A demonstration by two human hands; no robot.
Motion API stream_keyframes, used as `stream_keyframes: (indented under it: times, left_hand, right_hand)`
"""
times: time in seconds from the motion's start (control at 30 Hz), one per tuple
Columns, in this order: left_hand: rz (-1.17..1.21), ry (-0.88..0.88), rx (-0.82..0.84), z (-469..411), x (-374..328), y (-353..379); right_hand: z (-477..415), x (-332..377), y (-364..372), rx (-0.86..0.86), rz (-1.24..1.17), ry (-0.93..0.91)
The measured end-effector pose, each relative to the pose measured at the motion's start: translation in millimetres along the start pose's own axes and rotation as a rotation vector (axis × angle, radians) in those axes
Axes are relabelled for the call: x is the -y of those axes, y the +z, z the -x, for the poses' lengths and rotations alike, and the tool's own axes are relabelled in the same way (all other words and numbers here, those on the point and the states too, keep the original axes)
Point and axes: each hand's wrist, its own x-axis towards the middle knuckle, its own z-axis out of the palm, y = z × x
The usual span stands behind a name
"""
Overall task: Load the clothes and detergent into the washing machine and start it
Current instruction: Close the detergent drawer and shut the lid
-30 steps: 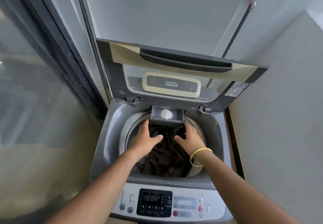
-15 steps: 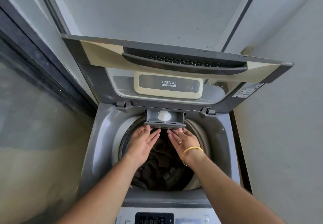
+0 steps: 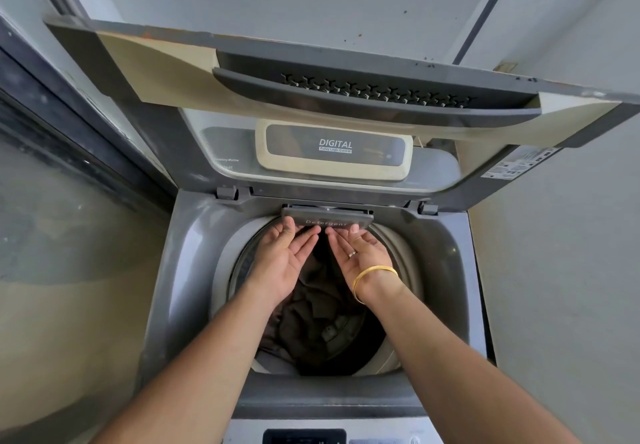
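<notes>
Pushed in since half a second ago, the grey plastic detergent drawer (image 3: 327,219) sits nearly flush at the tub's rear rim. Two hands, left hand (image 3: 282,263) and right hand (image 3: 360,259), press it with flat, open fingers, gripping nothing, above dark brown clothes (image 3: 318,319) in the grey top-loading washing machine (image 3: 187,270).

Washing machine (image 3: 194,270), brown clothes (image 3: 311,319) in drum

Bare forearms without sleeves, thin gold bangle (image 3: 375,274) on right wrist, silver ring (image 3: 352,254) on right hand (image 3: 360,253)

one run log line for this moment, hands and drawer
left hand: open, fingertips on detergent drawer | right hand: same | drawer: nearly shut | clothes: in tub | lid: up
</notes>
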Motion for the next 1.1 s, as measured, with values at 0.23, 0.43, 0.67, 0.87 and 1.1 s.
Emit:
stream_keyframes:
  times: [0.23,0.43,0.67,0.87,1.1]
  left_hand:
    - [-0.028,-0.001,-0.034,-3.4,-2.9,12.8]
    - [-0.047,-0.005,-0.056,0.3,-4.8,14.7]
    - [-0.319,-0.041,-0.135,23.6,-13.7,23.1]
    - [-1.026,0.503,-0.08,83.9,-41.8,50.0]
    - [-1.504,1.576,0.009,175.0,-103.0,127.1]
  right_hand:
    - [-5.8,6.8,16.1,-0.064,0.029,-0.014]
    - [-5.3,8.0,16.4,-0.073,0.018,-0.017]
    - [7.8,11.7,14.5,-0.14,0.347,-0.051]
    - [100.4,53.6,36.4,-0.013,1.239,-0.653]
    - [192.2,111.3,89.0,-0.076,1.451,-1.635]
